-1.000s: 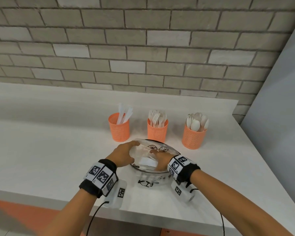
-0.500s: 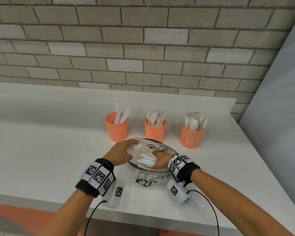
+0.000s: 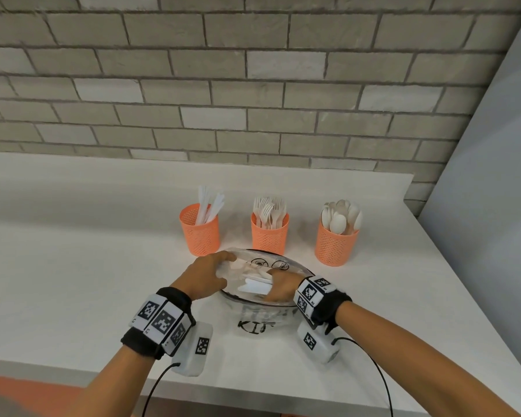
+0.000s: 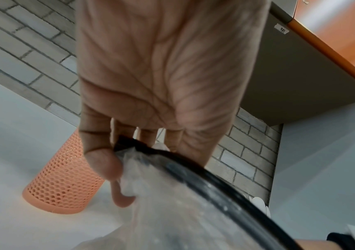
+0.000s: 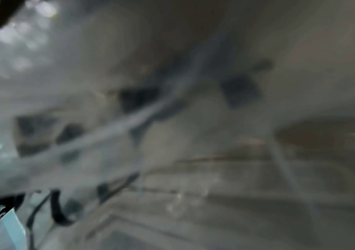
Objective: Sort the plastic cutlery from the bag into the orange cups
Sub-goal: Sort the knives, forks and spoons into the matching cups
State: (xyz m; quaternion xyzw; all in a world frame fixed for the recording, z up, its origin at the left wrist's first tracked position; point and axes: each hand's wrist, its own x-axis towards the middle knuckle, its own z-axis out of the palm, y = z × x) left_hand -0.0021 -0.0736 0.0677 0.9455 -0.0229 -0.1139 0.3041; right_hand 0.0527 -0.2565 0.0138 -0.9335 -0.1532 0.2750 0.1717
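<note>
A clear plastic bag [image 3: 262, 314] with a black rim and black lettering stands open on the white counter. My left hand [image 3: 220, 267] pinches the bag's left rim; in the left wrist view the thumb and fingers [image 4: 105, 162] clamp the black rim [image 4: 193, 170]. My right hand [image 3: 275, 282] is down inside the bag, fingers curled round a small bundle of white plastic cutlery [image 3: 254, 285]. Behind the bag stand three orange mesh cups: knives in the left cup [image 3: 199, 233], forks in the middle cup [image 3: 269, 236], spoons in the right cup [image 3: 335, 245]. The right wrist view is blurred by bag plastic.
The white counter [image 3: 73, 266] runs left from the cups, backed by a grey brick wall [image 3: 253, 85]. A grey panel [image 3: 494, 206] closes off the right side. The counter's front edge lies just below my wrists.
My right hand has gathered white pieces inside the bag and drawn them slightly up and toward me. The left hand keeps its hold on the rim.
</note>
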